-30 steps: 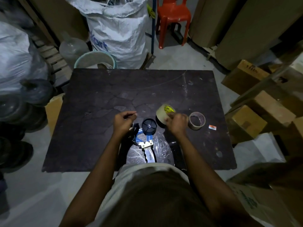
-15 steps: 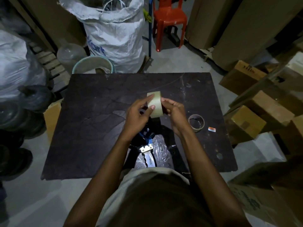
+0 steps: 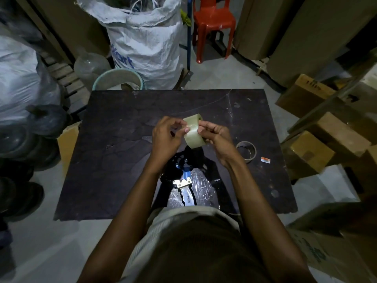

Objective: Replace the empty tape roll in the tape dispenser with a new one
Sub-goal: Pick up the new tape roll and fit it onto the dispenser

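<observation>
A new roll of clear tape (image 3: 193, 134) is held up above the dark table (image 3: 122, 160), on edge between both hands. My right hand (image 3: 217, 141) grips it from the right. My left hand (image 3: 166, 137) pinches at its outer face with thumb and fingertips. Below the hands the blue tape dispenser (image 3: 184, 180) lies near the table's front edge, handle toward me, its black wheel partly hidden. The empty cardboard tape core (image 3: 246, 150) lies flat on the table to the right of my right hand.
A small orange-white label (image 3: 265, 160) lies right of the core. Crinkled clear plastic (image 3: 202, 186) sits under the dispenser. Behind the table stand a white sack (image 3: 142, 41), a bucket (image 3: 118, 80) and a red chair (image 3: 213, 21). Cardboard boxes (image 3: 326, 129) crowd the right side.
My right hand lifted the new roll off the table. My left hand left the dispenser and joined it on the roll; its fingers now pick at the roll's face.
</observation>
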Motion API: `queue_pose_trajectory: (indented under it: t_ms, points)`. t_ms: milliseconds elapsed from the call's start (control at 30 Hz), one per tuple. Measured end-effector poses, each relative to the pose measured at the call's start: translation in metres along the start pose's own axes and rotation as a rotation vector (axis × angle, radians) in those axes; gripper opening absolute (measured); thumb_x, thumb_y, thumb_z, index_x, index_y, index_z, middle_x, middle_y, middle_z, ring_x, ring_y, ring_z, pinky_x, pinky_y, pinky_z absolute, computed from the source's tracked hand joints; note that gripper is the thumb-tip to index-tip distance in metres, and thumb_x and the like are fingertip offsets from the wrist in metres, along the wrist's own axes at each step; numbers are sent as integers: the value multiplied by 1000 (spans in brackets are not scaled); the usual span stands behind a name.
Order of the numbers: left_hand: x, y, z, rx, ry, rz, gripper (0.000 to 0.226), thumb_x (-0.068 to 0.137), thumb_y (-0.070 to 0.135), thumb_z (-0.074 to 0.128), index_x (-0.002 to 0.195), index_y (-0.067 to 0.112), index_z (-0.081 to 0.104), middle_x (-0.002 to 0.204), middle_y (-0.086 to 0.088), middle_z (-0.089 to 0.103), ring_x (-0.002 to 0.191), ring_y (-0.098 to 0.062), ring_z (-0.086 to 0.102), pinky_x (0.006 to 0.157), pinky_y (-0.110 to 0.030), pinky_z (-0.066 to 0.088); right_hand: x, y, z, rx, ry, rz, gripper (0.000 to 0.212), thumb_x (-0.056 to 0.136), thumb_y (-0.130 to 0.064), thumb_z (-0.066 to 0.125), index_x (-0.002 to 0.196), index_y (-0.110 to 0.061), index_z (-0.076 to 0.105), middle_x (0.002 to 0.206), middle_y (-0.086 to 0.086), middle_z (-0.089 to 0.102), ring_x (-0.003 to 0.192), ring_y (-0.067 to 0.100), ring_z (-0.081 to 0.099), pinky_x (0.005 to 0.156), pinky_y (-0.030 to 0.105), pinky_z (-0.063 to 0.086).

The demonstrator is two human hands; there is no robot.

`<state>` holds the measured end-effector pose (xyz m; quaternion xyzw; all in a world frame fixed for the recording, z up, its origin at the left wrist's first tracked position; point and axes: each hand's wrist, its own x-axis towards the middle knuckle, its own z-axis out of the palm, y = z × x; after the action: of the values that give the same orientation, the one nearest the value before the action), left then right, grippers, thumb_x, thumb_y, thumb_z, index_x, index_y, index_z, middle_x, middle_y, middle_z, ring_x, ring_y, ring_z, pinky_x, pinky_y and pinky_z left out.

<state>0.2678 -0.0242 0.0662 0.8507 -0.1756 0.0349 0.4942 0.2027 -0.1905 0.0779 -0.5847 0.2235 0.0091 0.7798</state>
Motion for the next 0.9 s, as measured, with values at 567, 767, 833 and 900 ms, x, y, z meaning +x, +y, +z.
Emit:
queue_pose_trajectory:
  t_ms: [567,767,833,900]
  points:
    - [0,-17,3,133,-75,46,5,82,13,73,80,11,70,86,0,66,80,-8,51,75,-27,39,4,18,-1,-323,-60,-17,56,87,12,69,140,3,53,119,11,67,97,18,63,86,23,57]
    - [-8,-34,1,-23,-221,-236,27,81,9,80,107,15,74,87,-5,70,75,-7,61,66,-8,46,9,38,1,-574,-24,-27,47,90,8,67,136,-5,61,109,5,66,83,6,60,87,23,51]
    - [-12,-42,1,20,-243,-238,28,81,10,80,108,18,75,91,-6,73,78,-8,63,69,-12,47,8,45,3,-658,-45,-46,47,90,4,67,135,-9,63,110,3,68,90,10,63,92,27,52]
    - [-15,-47,1,66,-254,-270,24,85,10,75,107,19,77,91,-4,75,77,-5,65,70,-19,49,7,49,4,-791,-70,-69,46,90,-3,69,135,-16,64,111,-2,70,100,14,68,96,32,55]
